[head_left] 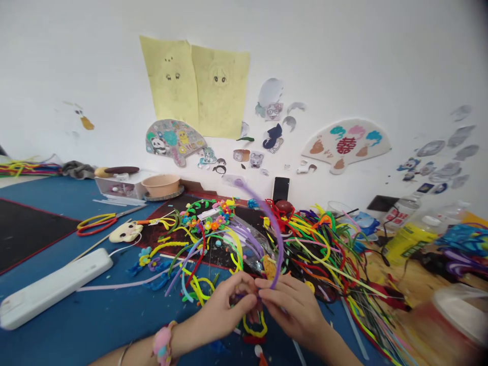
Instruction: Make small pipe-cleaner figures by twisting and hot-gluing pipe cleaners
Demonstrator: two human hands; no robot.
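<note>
A purple pipe cleaner [280,244] curves up from between my two hands, its upper end blurred in front of the wall. My left hand [231,307] is closed, thumb and fingers pinched at the lower part of the purple piece. Opposite it, my right hand [292,305] pinches the same piece near its base, fingertips almost touching those of my left. A yellow loop [260,334] shows just below my hands, above a red piece. What lies between the fingertips is partly hidden.
Loose coloured pipe cleaners [339,249] spread at the right. Scissors [97,223], a white power strip [57,287] and a cream face-shaped piece [125,231] lie left. A peach bowl [162,186] and phone [281,189] stand behind. Bottles [412,239] and a blurred cup [463,310] are right.
</note>
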